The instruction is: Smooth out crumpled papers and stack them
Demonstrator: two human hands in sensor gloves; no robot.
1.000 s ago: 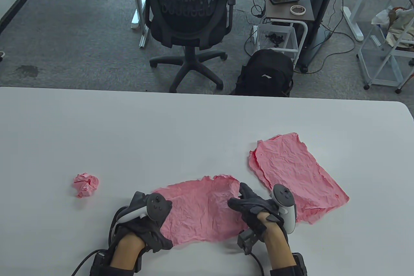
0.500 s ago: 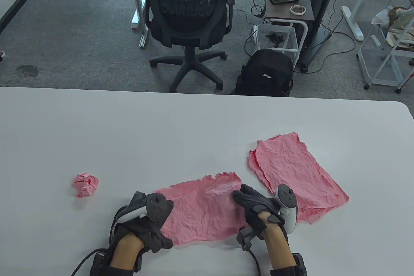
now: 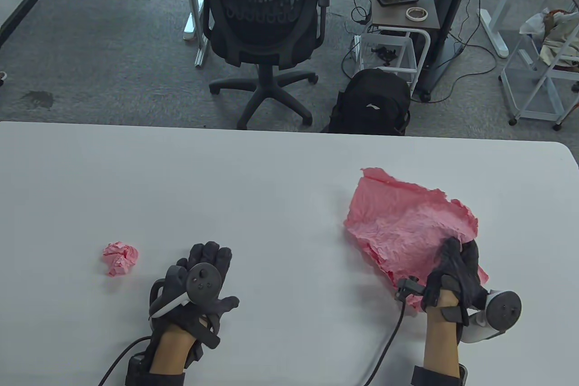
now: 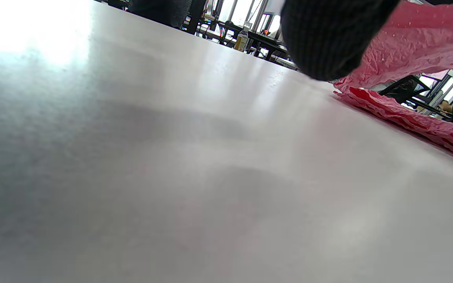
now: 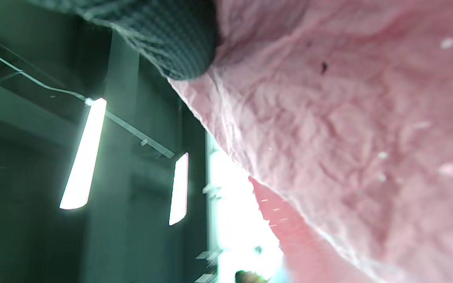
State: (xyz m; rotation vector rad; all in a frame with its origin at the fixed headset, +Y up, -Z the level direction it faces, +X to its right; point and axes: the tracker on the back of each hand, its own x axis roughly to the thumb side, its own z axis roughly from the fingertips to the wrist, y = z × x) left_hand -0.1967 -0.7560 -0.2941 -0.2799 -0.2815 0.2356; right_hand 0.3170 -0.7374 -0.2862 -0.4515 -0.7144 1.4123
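Office floor behind, with a black mesh chair (image 3: 264, 19) and a black backpack (image 3: 372, 103) just past the far edge. Nearer, spread across the lower part of the table view, the wide white table (image 3: 253, 178). On its right side, a flattened pink sheet (image 3: 398, 223) held raised and tilted over another pink sheet (image 4: 415, 120) that lies flat beneath; both layers visible from the left wrist view, the upper one lifted clear of the lower at that edge. Pinched at the near corner of the raised sheet, the right hand (image 3: 454, 275), fingers curled round the paper. Resting flat on bare table well to the left, the left hand (image 3: 199, 282), fingers straight and spread, holding nothing. Smallest, left of that hand and apart from it, a still-crumpled pink paper ball (image 3: 120, 258). Judged step: laying the flattened sheet onto the stack. Next called for: lowering it square with the one below, letting go, then reaching for the ball to open and smooth.
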